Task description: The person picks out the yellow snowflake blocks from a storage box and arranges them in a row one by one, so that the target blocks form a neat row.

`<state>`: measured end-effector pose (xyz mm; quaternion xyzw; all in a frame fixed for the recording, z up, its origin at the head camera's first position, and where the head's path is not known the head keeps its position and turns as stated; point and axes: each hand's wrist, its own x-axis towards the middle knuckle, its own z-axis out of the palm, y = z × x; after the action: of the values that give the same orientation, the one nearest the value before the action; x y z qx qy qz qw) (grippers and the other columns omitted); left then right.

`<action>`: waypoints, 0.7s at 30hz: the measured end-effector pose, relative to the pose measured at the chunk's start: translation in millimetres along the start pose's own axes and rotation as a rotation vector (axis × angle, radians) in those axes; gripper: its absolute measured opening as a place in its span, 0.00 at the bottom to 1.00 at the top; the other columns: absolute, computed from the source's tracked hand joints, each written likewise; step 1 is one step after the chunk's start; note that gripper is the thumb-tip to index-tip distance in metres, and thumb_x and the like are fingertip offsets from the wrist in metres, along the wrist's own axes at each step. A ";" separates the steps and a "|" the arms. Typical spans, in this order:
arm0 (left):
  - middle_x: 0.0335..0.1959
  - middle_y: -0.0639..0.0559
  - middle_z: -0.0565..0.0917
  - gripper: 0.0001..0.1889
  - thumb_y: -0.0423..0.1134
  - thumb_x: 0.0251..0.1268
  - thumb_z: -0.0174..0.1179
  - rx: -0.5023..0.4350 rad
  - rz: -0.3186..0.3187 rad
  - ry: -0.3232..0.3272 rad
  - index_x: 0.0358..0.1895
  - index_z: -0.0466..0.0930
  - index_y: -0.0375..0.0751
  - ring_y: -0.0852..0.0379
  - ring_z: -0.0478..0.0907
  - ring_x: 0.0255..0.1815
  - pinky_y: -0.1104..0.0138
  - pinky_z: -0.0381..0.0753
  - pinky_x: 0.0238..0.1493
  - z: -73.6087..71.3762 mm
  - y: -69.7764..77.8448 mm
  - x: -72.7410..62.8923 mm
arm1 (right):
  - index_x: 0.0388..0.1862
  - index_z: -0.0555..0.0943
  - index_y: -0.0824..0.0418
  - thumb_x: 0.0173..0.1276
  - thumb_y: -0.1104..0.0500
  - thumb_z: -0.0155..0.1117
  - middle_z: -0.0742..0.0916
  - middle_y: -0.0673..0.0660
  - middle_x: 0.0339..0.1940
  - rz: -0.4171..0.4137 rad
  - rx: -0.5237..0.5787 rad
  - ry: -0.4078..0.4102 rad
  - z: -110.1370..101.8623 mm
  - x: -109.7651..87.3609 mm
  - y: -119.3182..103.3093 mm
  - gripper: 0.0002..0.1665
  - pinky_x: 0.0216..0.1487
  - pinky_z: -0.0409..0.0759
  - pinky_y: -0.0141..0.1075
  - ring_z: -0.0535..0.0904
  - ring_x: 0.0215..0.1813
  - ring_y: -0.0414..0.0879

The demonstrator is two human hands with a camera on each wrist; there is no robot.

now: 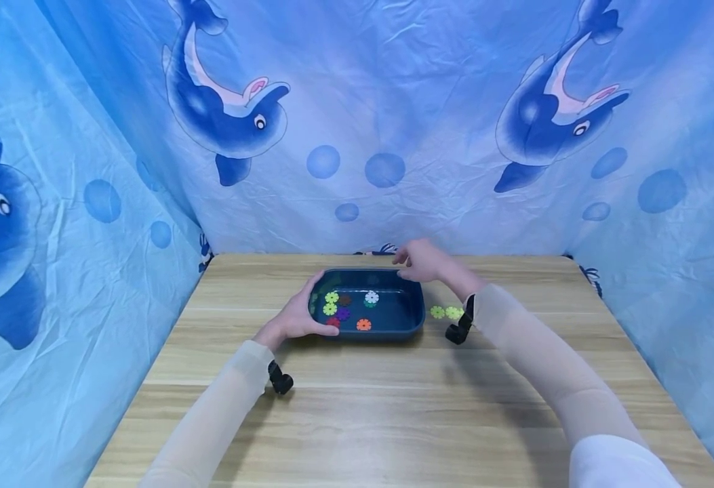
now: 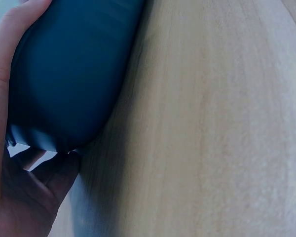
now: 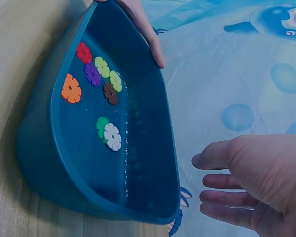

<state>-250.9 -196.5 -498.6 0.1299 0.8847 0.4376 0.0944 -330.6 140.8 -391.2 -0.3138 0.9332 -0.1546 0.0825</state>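
A dark blue plastic basin (image 1: 396,314) sits on the wooden table with several snowflake discs inside, among them an orange disc (image 3: 71,89), a purple disc (image 3: 92,75) and a brown disc (image 3: 110,94). A white disc (image 3: 112,137) overlaps a green disc (image 3: 102,127). My left hand (image 1: 295,314) grips the basin's left end, its thumb along the front rim and its fingers around the far side. Over the back right corner hangs my right hand (image 1: 425,260), holding nothing, with its fingers loosely bent, as the right wrist view also shows.
Two yellow-green discs (image 1: 437,312) lie on the table (image 1: 357,413) right of the basin, near the right wrist's black camera (image 1: 458,332). A blue dolphin-print curtain (image 1: 357,115) stands along the table's back and both sides.
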 end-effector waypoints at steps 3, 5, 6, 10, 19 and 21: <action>0.89 0.40 0.52 0.73 0.51 0.46 0.87 -0.003 0.002 -0.001 0.89 0.37 0.60 0.32 0.58 0.85 0.32 0.63 0.79 -0.7 -0.4 -0.4 | 0.61 0.87 0.61 0.76 0.57 0.67 0.91 0.59 0.60 -0.004 -0.002 -0.008 0.9 3.3 -6.0 0.18 0.59 0.88 0.48 0.88 0.58 0.56; 0.89 0.40 0.53 0.74 0.52 0.45 0.87 0.003 0.002 0.000 0.89 0.37 0.60 0.32 0.58 0.85 0.32 0.63 0.79 -0.4 -0.6 -0.3 | 0.61 0.88 0.60 0.77 0.56 0.67 0.91 0.59 0.60 -0.008 -0.013 -0.015 1.5 5.8 -10.7 0.18 0.59 0.87 0.48 0.88 0.58 0.55; 0.88 0.40 0.53 0.73 0.52 0.45 0.87 0.002 0.002 0.000 0.89 0.38 0.61 0.32 0.58 0.85 0.32 0.63 0.79 0.0 -0.2 -0.2 | 0.61 0.88 0.60 0.77 0.56 0.67 0.91 0.59 0.60 -0.013 -0.020 -0.017 1.9 7.2 -12.9 0.18 0.59 0.87 0.48 0.88 0.58 0.55; 0.88 0.40 0.55 0.73 0.53 0.45 0.87 0.007 -0.007 0.001 0.89 0.38 0.64 0.32 0.59 0.84 0.33 0.62 0.80 0.5 0.3 -0.7 | 0.60 0.88 0.59 0.77 0.56 0.68 0.91 0.59 0.59 -0.036 -0.037 -0.023 4.9 15.0 -20.1 0.17 0.60 0.87 0.48 0.88 0.58 0.56; 0.87 0.39 0.57 0.73 0.53 0.44 0.87 0.006 -0.020 0.007 0.89 0.39 0.63 0.33 0.61 0.83 0.34 0.63 0.80 0.9 0.6 -0.2 | 0.59 0.89 0.58 0.77 0.55 0.67 0.92 0.56 0.57 -0.078 -0.065 -0.025 8.9 28.9 -34.2 0.16 0.59 0.87 0.45 0.89 0.55 0.51; 0.86 0.39 0.57 0.73 0.53 0.44 0.87 0.004 -0.021 0.006 0.88 0.39 0.63 0.33 0.62 0.82 0.35 0.63 0.81 0.5 0.3 -0.4 | 0.60 0.89 0.58 0.77 0.55 0.67 0.92 0.56 0.58 -0.079 -0.054 -0.036 9.4 31.4 -38.0 0.17 0.60 0.87 0.45 0.88 0.56 0.51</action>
<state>-250.4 -196.1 -498.6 0.1194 0.8873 0.4349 0.0963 -331.7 90.7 -388.9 -0.3552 0.9223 -0.1268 0.0846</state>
